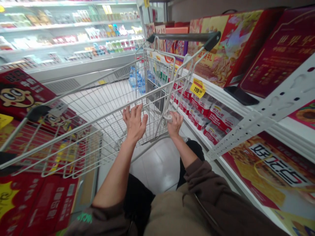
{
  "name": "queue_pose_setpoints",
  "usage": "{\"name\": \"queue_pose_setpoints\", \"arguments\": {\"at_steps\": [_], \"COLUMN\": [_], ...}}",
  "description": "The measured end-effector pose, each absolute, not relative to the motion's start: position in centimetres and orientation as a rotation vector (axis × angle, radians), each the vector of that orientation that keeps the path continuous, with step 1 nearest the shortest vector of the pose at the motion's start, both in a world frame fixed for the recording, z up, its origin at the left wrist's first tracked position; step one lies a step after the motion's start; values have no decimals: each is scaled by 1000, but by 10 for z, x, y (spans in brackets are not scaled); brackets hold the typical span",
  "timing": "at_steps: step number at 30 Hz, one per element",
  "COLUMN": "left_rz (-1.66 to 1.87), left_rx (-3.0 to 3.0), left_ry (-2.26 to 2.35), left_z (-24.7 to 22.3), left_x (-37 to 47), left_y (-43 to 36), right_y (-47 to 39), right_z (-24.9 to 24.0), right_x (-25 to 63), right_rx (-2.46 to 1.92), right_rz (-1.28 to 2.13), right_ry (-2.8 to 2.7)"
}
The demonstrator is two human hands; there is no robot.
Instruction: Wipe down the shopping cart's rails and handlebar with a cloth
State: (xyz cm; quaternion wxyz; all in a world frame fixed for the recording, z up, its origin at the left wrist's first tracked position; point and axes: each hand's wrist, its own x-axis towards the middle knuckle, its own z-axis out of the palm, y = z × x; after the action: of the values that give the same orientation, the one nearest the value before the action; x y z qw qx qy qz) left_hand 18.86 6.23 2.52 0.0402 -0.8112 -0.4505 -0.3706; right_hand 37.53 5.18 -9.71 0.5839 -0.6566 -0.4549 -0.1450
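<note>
A wire shopping cart stands sideways across the view, its dark handle bar at the upper right. My left hand rests against the near side of the basket, its fingers apart on the wires and the thumb out to the right. To the right of it, my right hand has its fingers curled round the pale wire frame at the cart's rear corner. The tips of its fingers are partly hidden by the wires.
Shelves on the right hold red gift boxes and packs of bottles behind a white perforated post. Stacked red boxes stand at the left. A refrigerated display runs across the back, with blue-tinted bottles near it.
</note>
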Motion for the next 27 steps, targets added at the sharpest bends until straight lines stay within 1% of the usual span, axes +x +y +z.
{"name": "queue_pose_setpoints", "arguments": {"at_steps": [3, 9, 15, 19, 22, 24, 27], "left_rz": [-1148, -1188, -1255, -1235, -1182, -1188, -1358], "left_rx": [-2480, -2484, -2475, -2521, -2553, -2464, -2045], "left_ry": [-1391, -1423, -1420, -1393, -1311, -1340, -1584], "left_z": [26, 26, 23, 24, 16, 5, -17], "left_x": [192, 196, 203, 202, 187, 173, 151], "left_y": [61, 61, 60, 55, 46, 38, 27], "right_y": [56, 51, 62, 60, 49, 46, 54], "right_z": [-88, -91, -78, -109, -130, -127, -105], "right_x": [391, 390, 413, 385, 376, 385, 403], "right_rx": [-1613, -1589, -1511, -1547, -1505, -1494, -1452], "right_rz": [-378, -250, -433, -389, -327, -339, -385], "right_ry": [-947, -1068, -1007, -1049, -1143, -1082, -979]}}
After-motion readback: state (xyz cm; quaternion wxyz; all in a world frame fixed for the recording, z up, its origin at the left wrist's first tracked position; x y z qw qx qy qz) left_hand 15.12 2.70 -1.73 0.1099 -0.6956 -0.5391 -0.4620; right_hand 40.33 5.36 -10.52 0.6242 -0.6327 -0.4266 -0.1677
